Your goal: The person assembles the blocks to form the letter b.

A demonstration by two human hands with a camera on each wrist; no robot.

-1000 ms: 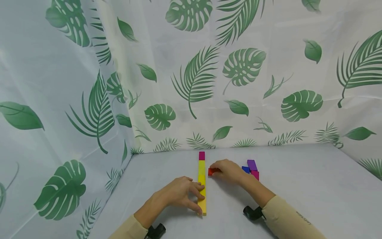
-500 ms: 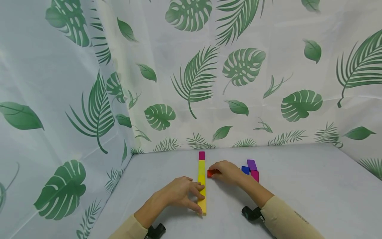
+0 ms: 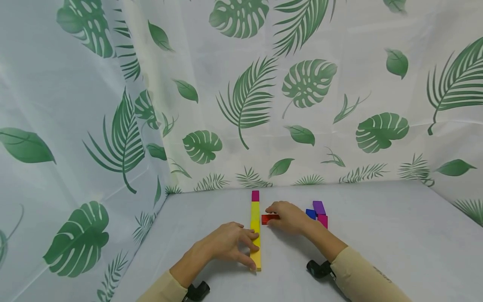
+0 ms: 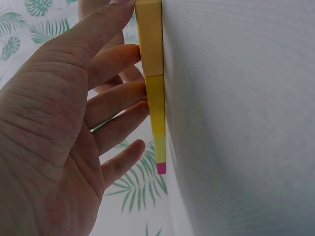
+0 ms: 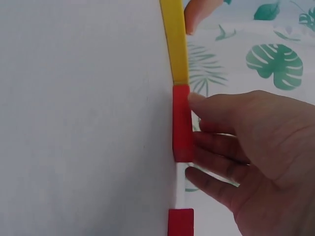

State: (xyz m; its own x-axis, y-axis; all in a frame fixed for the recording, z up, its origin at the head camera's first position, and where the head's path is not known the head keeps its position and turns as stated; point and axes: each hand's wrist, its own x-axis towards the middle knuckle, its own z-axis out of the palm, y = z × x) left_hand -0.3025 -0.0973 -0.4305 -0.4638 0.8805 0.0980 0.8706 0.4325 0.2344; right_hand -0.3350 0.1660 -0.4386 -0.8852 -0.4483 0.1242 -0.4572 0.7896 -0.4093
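Note:
A straight row of blocks runs away from me on the white cloth: an orange-yellow block [image 4: 151, 39] nearest, then a yellow block [image 4: 157, 110], a pale yellow block [image 3: 255, 209] and a magenta block [image 3: 255, 196]. My left hand [image 3: 223, 243] rests along the row's left side, fingertips on the blocks and thumb by the near end. To the right, a red block [image 5: 182, 125] lies crosswise, its end right at the row's side. My right hand [image 3: 289, 217] is over it, the thumb touching its edge, fingers loosely extended; the far fingertips are partly hidden in the right wrist view.
Right of my right hand sit a blue block [image 3: 310, 214], a purple block [image 3: 318, 207] and a pinkish-red block [image 3: 322, 220], bunched together. Leaf-printed sheets [image 3: 264, 105] rise behind and at the left of the white surface [image 3: 377, 235].
The red block has shifted slightly left toward the row. My right hand's fingers have loosened and drawn back a little, showing more of it. My left hand stays in place.

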